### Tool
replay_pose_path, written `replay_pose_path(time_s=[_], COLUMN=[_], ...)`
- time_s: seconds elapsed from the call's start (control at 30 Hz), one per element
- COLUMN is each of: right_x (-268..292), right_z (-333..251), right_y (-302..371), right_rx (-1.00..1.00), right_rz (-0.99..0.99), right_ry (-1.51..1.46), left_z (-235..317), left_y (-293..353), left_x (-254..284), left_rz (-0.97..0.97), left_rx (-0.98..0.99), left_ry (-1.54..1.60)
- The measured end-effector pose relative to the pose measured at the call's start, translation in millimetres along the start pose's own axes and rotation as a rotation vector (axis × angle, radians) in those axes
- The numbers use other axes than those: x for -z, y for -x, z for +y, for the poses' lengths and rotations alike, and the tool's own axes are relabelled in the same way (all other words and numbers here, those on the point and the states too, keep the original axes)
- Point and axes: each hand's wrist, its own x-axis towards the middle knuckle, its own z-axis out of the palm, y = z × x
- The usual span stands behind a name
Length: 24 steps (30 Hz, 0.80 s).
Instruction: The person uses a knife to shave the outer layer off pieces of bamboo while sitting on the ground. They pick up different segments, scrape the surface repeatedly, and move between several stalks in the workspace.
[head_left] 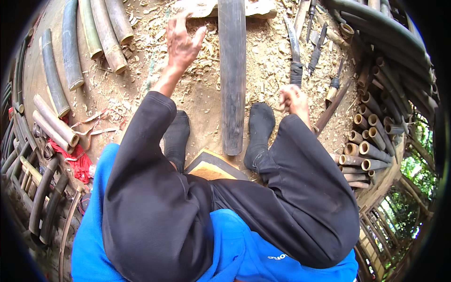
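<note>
the left hand is open over wood shavings, beside the dark bamboo slat; the right hand is closed loosely, holding nothing visible.

Outdoor bamboo workshop, cut bamboo poles, wood shavings, knives on ground

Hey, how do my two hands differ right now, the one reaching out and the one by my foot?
The left hand is stretched far forward with fingers spread open over the wood shavings; the right hand is drawn in close beside the right foot, fingers curled loosely. The left hand lies left of the long dark bamboo slab, the right hand on its other side, just below a knife handle. Neither hand clearly grips anything.
</note>
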Motion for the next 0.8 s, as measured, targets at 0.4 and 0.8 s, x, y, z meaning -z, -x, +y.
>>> replay_pose_path(time_s=[0.4, 0.8], right_x=[54.5, 2.5], right_z=[19.3, -62.6], right_y=[123.7, 428.7], right_rx=[0.184, 0.53], right_rz=[0.043, 0.611], right_ry=[-0.261, 0.611], left_z=[81.7, -7.3], left_y=[93.6, 101.2], left_x=[20.3, 28.7], left_rz=[-0.662, -0.507], left_rx=[0.652, 0.741], left_ry=[1.026, 1.323])
